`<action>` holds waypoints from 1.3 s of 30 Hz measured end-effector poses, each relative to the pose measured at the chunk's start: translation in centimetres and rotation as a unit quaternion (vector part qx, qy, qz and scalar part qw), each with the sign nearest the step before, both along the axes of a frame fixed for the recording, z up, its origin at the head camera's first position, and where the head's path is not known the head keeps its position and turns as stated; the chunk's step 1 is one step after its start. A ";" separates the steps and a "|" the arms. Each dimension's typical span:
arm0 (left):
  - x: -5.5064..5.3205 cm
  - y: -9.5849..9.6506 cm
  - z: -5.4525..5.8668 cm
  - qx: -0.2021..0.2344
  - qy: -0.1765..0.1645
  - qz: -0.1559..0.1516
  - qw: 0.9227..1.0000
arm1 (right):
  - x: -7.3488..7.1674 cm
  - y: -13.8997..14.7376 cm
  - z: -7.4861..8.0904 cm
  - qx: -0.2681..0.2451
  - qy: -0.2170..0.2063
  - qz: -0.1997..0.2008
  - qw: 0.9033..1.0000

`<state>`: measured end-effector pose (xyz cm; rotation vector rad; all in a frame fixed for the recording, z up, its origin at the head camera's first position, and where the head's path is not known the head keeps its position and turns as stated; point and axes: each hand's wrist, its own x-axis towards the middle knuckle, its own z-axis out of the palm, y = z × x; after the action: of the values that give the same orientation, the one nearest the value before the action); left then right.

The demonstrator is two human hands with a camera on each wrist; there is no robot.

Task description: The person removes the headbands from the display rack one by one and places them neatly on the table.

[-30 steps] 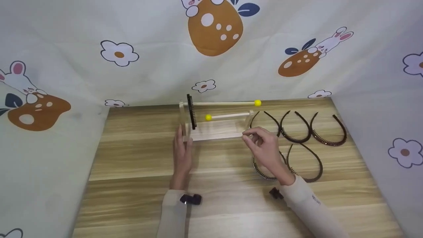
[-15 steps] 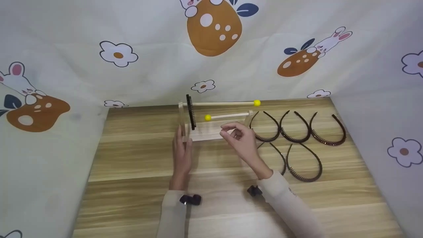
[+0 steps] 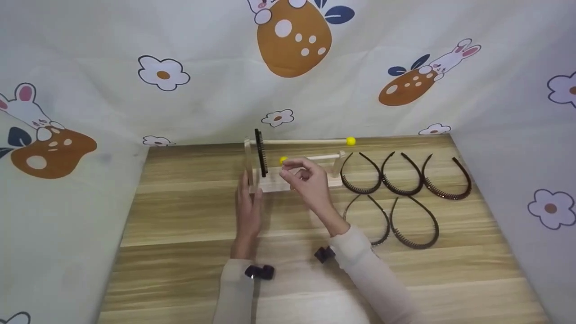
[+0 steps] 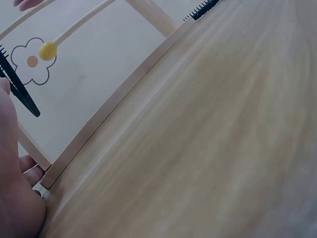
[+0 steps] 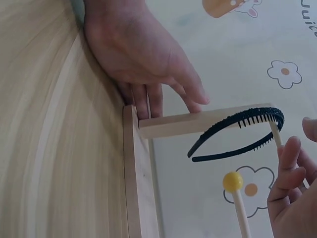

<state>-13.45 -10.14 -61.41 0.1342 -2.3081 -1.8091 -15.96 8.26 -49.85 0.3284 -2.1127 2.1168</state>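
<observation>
A wooden display stand [image 3: 270, 185] with two pegs tipped by yellow balls stands at the table's back. One black toothed headband [image 3: 260, 153] hangs on its upper peg near the left post; the right wrist view shows this headband [image 5: 233, 119] as a loop. At the stand's left end my left hand [image 3: 248, 213] holds the post, thumb on one side and fingers on the other. My right hand [image 3: 310, 184], fingers loosely bent and nothing visible in them, hovers before the lower peg, partly covering it. Beside that peg in the right wrist view appears the right hand [image 5: 294, 196].
Several dark toothed headbands lie in two rows right of the stand, among them a brown one [image 3: 450, 196] at the far right. A patterned cloth [image 3: 216, 108] rises behind the table [image 3: 180, 216] and along both sides.
My right hand has moved left along the stand, from its right end to before the lower peg, uncovering the headbands on the table. My left hand has stayed on the post.
</observation>
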 end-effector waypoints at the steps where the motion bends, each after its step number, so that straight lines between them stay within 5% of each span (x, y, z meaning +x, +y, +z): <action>1: 0.0 0.0 0.0 0.001 -0.002 0.001 1.000 | -0.1 -0.3 0.0 -0.002 -0.005 0.003 1.000; 12: -0.1 0.0 0.0 -0.004 0.003 -0.007 1.000 | -1.1 -3.1 -0.2 -0.016 -0.046 0.030 0.998; 21: -0.2 -0.1 0.0 -0.006 0.009 -0.008 1.000 | -1.3 -4.8 -0.2 -0.006 -0.053 0.019 0.998; 39: -0.2 0.0 0.0 -0.024 0.012 0.002 1.000 | -1.4 -5.6 0.0 -0.064 -0.037 0.018 0.997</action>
<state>-13.64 -10.16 -61.42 0.1080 -2.3311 -1.7415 -17.39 2.64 -49.83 0.2777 -2.0110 2.3061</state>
